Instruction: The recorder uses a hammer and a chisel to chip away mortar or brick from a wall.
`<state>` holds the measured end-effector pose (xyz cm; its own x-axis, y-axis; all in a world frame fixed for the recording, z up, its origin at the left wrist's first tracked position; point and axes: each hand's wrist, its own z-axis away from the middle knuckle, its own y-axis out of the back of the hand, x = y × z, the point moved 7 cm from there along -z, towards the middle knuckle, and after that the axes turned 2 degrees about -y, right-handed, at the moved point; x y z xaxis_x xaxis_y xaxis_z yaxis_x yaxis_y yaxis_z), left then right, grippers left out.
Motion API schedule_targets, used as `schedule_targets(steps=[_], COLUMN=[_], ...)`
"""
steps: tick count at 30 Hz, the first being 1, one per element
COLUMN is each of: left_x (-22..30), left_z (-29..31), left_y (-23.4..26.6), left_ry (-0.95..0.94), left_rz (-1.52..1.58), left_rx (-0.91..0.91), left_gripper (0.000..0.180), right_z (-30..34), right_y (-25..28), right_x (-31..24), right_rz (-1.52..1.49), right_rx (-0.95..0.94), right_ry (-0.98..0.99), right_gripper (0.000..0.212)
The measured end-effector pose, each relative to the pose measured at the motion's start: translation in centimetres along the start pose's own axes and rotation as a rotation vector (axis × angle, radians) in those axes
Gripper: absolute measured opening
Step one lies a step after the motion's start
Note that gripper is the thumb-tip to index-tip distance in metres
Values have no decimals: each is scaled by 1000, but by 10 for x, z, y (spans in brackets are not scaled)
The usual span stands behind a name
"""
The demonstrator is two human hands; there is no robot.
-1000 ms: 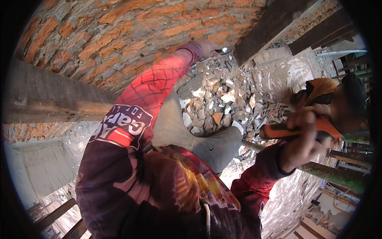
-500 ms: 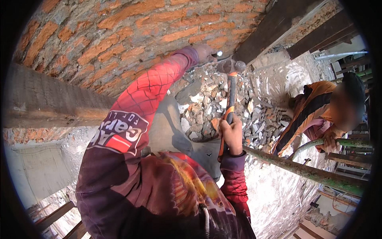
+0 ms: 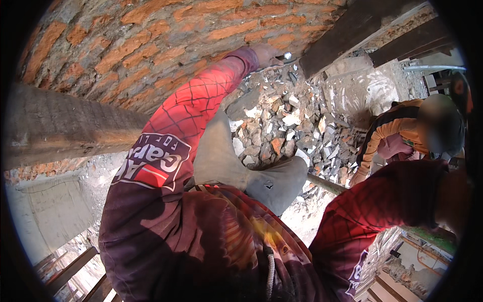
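Up against the brick wall (image 3: pixel 186 38), my left hand (image 3: pixel 266 54) is closed round a metal chisel (image 3: pixel 287 56), only its bright, shiny end showing past the fingers. My right arm is swung out to the right, and my right hand (image 3: pixel 453 196) is dark and partly cut off at the picture's rim. A hammer (image 3: pixel 459 88), dark with an orange part, shows above that hand by the same rim; its grip is hidden. Broken masonry rubble (image 3: pixel 276 131) lies below my left hand, beyond my bent knee (image 3: pixel 279 183).
A co-worker (image 3: pixel 397 126) in an orange and black top bends low on the right, one arm reaching toward the rubble. A thick wooden beam (image 3: pixel 70 126) crosses at left; dark timbers (image 3: pixel 347 35) slant at upper right. A green pole (image 3: pixel 327 184) runs behind my right arm.
My right hand has swung the hammer from beside the chisel out to the far right. My left hand stays at the wall. The co-worker has bent lower and reached forward.
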<state>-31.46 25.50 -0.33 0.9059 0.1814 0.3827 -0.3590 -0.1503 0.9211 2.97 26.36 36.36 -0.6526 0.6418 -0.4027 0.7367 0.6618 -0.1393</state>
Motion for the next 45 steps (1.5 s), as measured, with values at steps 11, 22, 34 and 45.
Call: schedule_targets(steps=[11, 22, 34, 45], left_x=[-7, -6, -8, 2], left_z=[6, -5, 2, 9], left_y=[-4, -13, -4, -1], left_ry=[-50, -67, -12, 70], left_rz=[61, 14, -13, 59], left_rx=[112, 71, 36, 3], left_gripper=[45, 52, 51, 51], right_z=[270, -11, 374, 169], right_y=[-5, 35, 30, 53], right_x=[109, -6, 114, 26], right_rz=[176, -38, 141, 190], right_rx=[-398, -228, -348, -75], right_ry=[-1352, -238, -1553, -992], right_gripper=[5, 18, 5, 21])
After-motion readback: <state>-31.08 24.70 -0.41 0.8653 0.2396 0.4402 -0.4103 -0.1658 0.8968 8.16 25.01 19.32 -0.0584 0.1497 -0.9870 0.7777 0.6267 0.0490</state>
